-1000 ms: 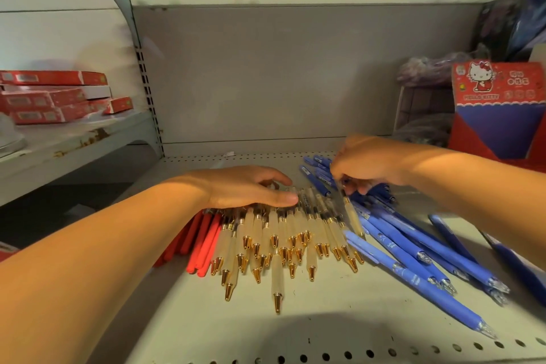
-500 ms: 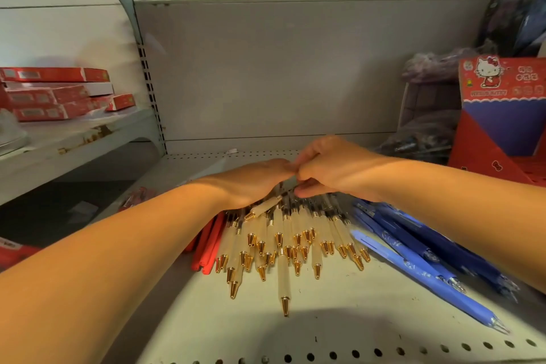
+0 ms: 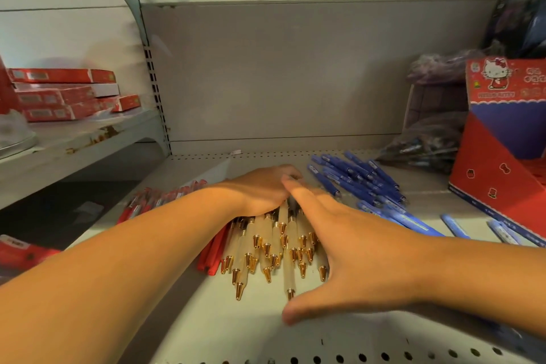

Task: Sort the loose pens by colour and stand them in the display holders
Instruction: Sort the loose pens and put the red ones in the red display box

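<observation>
Three pen groups lie flat on the shelf [image 3: 236, 331], none in a holder. Red pens [image 3: 214, 248] are on the left and partly under the left forearm. Cream pens with gold tips [image 3: 277, 242] are in the middle, tips toward the camera. Blue pens [image 3: 357, 177] fan out on the right, with a few more blue strays [image 3: 455, 226] near the holder.

Left hand [image 3: 260, 189] lies palm down on the far ends of the cream pens with its fingers bent over them. Can't tell if it actually grips any.

Right hand [image 3: 354, 248] has straight fingers laid along the right edge of the cream bundle. Its thumb is splayed wide toward the camera and it holds nothing. Its fingertips touch or overlap the left hand's fingers.

Display holder [image 3: 496, 174] is a red and blue carton at far right, well apart from the cream pens. It carries a cat-character print, and the caption is soft but reads like "HELLO KITTY". Other text on it is illegible.

Red boxes [image 3: 59, 91] are stacked on the left side shelf, labels too blurred to read. A plastic bag of pens [image 3: 428, 148] sits at back right. The print on the blue barrels is unreadable.
</observation>
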Motion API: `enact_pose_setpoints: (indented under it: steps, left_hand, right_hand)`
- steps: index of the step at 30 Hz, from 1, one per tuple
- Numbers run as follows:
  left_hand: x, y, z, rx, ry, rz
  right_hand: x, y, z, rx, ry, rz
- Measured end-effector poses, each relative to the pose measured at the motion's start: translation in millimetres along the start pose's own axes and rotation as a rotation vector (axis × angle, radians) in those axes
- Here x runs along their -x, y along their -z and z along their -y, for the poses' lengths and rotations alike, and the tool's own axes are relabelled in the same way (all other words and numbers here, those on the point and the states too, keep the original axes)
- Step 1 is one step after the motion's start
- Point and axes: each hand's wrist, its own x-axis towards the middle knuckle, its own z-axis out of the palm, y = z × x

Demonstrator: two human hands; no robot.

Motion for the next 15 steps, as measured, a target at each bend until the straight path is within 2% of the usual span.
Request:
enact_pose_setpoints:
  steps: [5, 15]
  left_hand:
    - [4.9, 1.6, -3.1, 0.029, 0.012, -0.012]
    - [-2.5, -2.2, 4.5, 0.07, 0.008, -0.085]
  right_hand:
    - [-6.8, -2.3, -5.3, -0.052, 0.033, -0.064]
    - [-16.0, -11.2, -12.9, 0.023, 0.042, -0.128]
